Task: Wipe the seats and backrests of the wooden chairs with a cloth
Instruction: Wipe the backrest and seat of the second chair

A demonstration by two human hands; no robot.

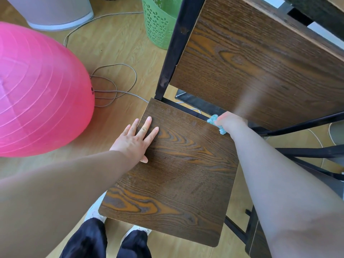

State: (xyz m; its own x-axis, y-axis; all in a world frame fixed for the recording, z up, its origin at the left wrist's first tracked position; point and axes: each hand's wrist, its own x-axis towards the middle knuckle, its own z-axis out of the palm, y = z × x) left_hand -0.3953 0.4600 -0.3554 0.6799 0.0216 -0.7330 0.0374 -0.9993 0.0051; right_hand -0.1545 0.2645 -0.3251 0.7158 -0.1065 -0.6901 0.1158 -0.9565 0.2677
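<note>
Chair seat [178, 175]: our left hand [135, 140] lies flat, fingers spread, near its left edge; right hand [229, 121] is clenched around teal cloth [214, 121] at far right corner.

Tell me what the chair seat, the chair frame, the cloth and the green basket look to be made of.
Chair seat: dark wood or wood-look laminate, bold printed-looking grain, smooth low sheen.
Chair frame: probably metal, painted black, scuffed in spots.
Cloth: fluffy turquoise fabric, perhaps microfibre, bunched in the right hand.
Green basket: moulded plastic, with flower-shaped cut-outs.
</note>
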